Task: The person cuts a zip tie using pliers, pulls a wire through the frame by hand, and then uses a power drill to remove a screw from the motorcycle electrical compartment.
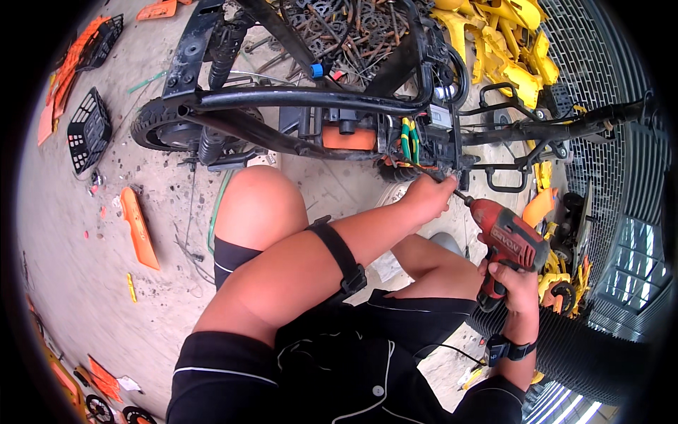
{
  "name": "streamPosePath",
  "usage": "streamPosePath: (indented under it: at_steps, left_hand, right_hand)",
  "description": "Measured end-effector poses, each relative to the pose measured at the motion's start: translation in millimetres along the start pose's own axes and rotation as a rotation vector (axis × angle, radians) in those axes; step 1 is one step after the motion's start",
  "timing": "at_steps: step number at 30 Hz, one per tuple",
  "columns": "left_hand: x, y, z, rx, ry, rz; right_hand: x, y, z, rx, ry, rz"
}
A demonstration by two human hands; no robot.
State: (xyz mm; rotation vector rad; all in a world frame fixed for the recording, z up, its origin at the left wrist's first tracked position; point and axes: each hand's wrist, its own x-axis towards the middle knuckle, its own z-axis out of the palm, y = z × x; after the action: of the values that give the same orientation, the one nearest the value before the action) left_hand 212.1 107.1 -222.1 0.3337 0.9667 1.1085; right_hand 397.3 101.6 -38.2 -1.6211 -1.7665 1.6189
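Right hand point(514, 283) wraps the handle of a red drill point(510, 246), bit angled up-left to a fastener low on the black frame point(296, 99). Left hand point(427, 196) is right there at the bit tip, fingers pinched by the fastener, just below the green-and-yellow wires point(409, 139). An orange box point(349, 138) sits inside the frame, rear wheel point(159, 124) off to the left. On the floor, an orange panel point(139, 227) and a black basket point(88, 131); yellow panels point(501, 49) are piled at the top right.
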Motion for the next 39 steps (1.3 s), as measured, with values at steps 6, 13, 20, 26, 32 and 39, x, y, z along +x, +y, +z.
streamPosePath:
  at_steps: [6, 13, 20, 26, 32, 39]
  left_hand:
    - [26, 3, -15, 0.053, 0.096, 0.043]
    - [28, 24, -17, 0.064, 0.101, -0.048]
    - [52, 11, -7, -0.043, 0.269, 0.06]
    - [55, 21, -11, -0.1, 0.198, 0.108]
    - [54, 21, -9, -0.047, 0.286, 0.113]
    - [55, 22, -6, -0.007, 0.276, 0.14]
  right_hand:
    - [42, -18, 7, -0.012, -0.059, 0.017]
    - [61, -42, 8, -0.047, -0.05, 0.045]
    - [111, -105, 7, -0.239, -0.206, 0.171]
    - [137, -122, 17, -0.31, -0.178, 0.187]
    - [130, -121, 28, -0.349, -0.161, 0.161]
    - [129, -122, 30, -0.284, -0.144, 0.156]
